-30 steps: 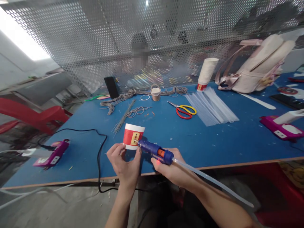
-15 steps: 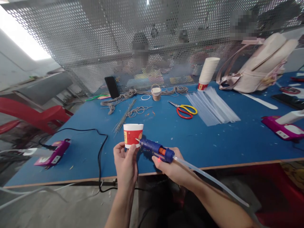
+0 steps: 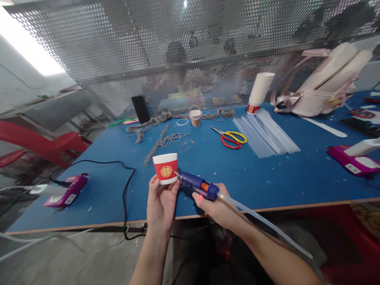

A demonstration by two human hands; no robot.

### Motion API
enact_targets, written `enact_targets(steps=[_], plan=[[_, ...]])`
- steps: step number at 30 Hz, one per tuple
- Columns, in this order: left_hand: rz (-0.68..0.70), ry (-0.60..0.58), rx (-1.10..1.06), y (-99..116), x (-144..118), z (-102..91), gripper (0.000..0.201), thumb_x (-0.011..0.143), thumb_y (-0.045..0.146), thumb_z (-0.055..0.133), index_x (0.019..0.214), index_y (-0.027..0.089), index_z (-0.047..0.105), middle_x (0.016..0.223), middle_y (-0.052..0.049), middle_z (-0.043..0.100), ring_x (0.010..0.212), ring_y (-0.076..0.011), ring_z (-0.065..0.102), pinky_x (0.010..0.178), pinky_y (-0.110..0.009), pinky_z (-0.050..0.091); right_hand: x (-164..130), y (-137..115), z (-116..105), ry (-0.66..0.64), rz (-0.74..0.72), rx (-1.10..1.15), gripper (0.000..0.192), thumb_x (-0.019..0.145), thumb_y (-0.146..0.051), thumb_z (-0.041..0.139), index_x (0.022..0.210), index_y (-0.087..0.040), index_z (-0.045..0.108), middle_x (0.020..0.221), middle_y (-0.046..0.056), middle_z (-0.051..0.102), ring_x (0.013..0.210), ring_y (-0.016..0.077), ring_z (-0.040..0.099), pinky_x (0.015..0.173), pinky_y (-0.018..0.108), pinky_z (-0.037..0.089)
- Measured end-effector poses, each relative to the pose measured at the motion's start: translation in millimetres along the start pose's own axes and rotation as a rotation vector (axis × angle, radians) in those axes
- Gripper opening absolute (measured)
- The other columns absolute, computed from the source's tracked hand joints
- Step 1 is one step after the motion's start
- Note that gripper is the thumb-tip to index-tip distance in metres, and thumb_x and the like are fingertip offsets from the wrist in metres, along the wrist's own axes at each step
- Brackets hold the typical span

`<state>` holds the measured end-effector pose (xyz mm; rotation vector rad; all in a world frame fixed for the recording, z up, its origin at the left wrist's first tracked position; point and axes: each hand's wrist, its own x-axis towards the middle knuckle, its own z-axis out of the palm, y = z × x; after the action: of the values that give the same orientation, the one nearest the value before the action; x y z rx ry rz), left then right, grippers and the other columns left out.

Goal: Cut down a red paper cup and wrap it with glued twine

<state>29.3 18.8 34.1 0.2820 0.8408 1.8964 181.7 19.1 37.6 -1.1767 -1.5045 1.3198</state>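
Note:
My left hand (image 3: 160,202) holds a small red and white paper cup (image 3: 165,168) upright by its base, above the near edge of the blue table (image 3: 267,178). My right hand (image 3: 215,206) grips a blue hot glue gun (image 3: 197,185) with a long clear glue stick (image 3: 261,222) trailing out of its back. The gun's metal tip touches the cup's right side near the rim. A red light glows on the gun by my fingers.
A black cable (image 3: 124,190) runs over the table's near edge. Purple glue guns lie at the left (image 3: 63,192) and the right (image 3: 353,160). Scissors (image 3: 230,138), clear glue sticks (image 3: 265,136), stacked cups (image 3: 259,91), grey cord (image 3: 154,124), a phone (image 3: 139,109) and a pink backpack (image 3: 323,81) sit farther back.
My left hand turned the cup, so its round gold emblem now faces me, and lifted it slightly. The glue gun tip stayed against the cup's side while my right hand shifted a little upward.

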Motion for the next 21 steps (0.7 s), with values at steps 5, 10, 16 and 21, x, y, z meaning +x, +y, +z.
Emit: enact_targets(steps=[5, 10, 16, 21], plan=[[-0.035, -0.018, -0.026, -1.4, 0.6, 0.6, 0.028, 0.062, 0.019, 0.078, 0.085, 0.019, 0.061, 0.086, -0.002, 0.072, 0.075, -0.0151, 0.067, 0.069, -0.027, 0.055, 1.6, -1.4, 4.3, -0.042, -0.108, -0.003, 0.026, 0.072, -0.027, 0.059, 0.055, -0.020, 0.040, 0.052, -0.006, 0.038, 0.049, 0.0078, 0.033, 0.046, 0.019, 0.031], [-0.042, -0.033, -0.016, -5.1, -0.7, 2.9, 0.030, 0.061, 0.013, 0.080, 0.086, 0.018, 0.063, 0.088, -0.003, 0.071, 0.073, -0.0125, 0.065, 0.067, -0.023, 0.052, 2.5, -3.2, 4.7, -0.053, -0.180, -0.019, 0.026, 0.072, -0.024, 0.059, 0.055, -0.019, 0.040, 0.054, -0.006, 0.039, 0.051, 0.0078, 0.033, 0.048, 0.020, 0.031], [-0.076, -0.026, -0.056, -2.4, 0.7, 0.6, 0.025, 0.064, 0.017, 0.078, 0.086, 0.013, 0.067, 0.083, -0.006, 0.071, 0.067, -0.0135, 0.064, 0.057, -0.019, 0.051, 1.6, -3.2, -0.9, -0.032, -0.009, -0.014, 0.028, 0.073, -0.029, 0.059, 0.055, -0.020, 0.039, 0.049, -0.006, 0.037, 0.046, 0.0076, 0.033, 0.043, 0.020, 0.029], [-0.101, -0.034, -0.099, -2.6, 0.9, 1.0, 0.017, 0.079, 0.015, 0.062, 0.096, 0.012, 0.067, 0.087, -0.009, 0.071, 0.067, -0.0131, 0.064, 0.056, -0.019, 0.052, -0.8, -3.7, 0.3, -0.034, 0.023, 0.013, 0.026, 0.071, -0.030, 0.060, 0.056, -0.020, 0.041, 0.052, -0.005, 0.042, 0.046, 0.0082, 0.039, 0.044, 0.020, 0.032]])
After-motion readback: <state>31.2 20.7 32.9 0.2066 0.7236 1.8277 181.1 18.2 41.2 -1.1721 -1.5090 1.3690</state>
